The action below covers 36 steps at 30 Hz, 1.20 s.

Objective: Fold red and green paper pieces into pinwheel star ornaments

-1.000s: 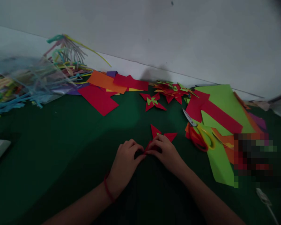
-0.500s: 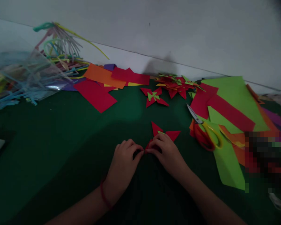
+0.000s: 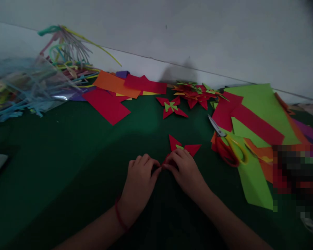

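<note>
A red paper flower [image 3: 193, 149] with pointed petals and a small green centre lies in front of me, partly covered by my right hand [image 3: 187, 172]. Thumb and fingers of that hand are closed on its near left petal. My left hand [image 3: 138, 180], with a red band at the wrist, pinches the tip of the same petal, and the fingertips of both hands almost meet there. The pinched tip itself is mostly hidden. Just beyond, a similar red and green paper flower [image 3: 171, 107] lies flat.
Scissors [image 3: 227, 139] with red and yellow handles rest on coloured paper at the right. Behind is a pile of paper flowers [image 3: 195, 93]. Red paper [image 3: 108, 106] and a clear bag [image 3: 52, 83] with pipe cleaners sit at the left. A wall [image 3: 146, 31] bounds the far side.
My left hand has shifted slightly right, bringing its fingertips closer to those of my right hand at the petal tip. The flower has hardly moved.
</note>
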Motion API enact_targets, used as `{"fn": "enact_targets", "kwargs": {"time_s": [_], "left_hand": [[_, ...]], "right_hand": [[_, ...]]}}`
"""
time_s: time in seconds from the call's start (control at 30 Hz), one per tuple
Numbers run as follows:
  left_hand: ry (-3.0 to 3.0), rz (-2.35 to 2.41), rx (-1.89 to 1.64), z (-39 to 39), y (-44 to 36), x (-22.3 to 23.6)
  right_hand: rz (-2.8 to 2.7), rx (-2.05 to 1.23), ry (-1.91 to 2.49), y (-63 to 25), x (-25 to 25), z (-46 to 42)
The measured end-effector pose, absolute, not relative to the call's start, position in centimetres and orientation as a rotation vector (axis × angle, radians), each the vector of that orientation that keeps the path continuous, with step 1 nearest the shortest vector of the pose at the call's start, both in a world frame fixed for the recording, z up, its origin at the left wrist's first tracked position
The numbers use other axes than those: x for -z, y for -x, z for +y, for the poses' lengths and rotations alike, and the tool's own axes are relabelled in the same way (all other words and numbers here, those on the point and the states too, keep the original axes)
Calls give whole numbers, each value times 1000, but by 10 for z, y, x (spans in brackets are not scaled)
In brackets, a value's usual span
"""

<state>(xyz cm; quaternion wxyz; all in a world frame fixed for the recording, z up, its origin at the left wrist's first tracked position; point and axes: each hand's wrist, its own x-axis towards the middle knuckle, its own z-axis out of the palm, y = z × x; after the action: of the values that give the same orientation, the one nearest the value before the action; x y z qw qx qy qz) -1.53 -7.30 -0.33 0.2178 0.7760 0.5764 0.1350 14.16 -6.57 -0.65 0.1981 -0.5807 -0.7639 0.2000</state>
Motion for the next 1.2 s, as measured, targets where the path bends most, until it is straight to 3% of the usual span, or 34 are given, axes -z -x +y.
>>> {"fn": "enact_targets", "kwargs": {"time_s": [0.53,0.87,1.2], "left_hand": [[-2038,1648,-458,-72,13,1],[-2011,1644,-298,-57,13,-4],[-2048,1558,-248,-51,20,-7]], "right_hand": [[-2129,-519,1569,-143,7,-64],[-2085,-579,1534,-147,4,-69],[-1643,-1052,1414,-191,-7,-58]]}}
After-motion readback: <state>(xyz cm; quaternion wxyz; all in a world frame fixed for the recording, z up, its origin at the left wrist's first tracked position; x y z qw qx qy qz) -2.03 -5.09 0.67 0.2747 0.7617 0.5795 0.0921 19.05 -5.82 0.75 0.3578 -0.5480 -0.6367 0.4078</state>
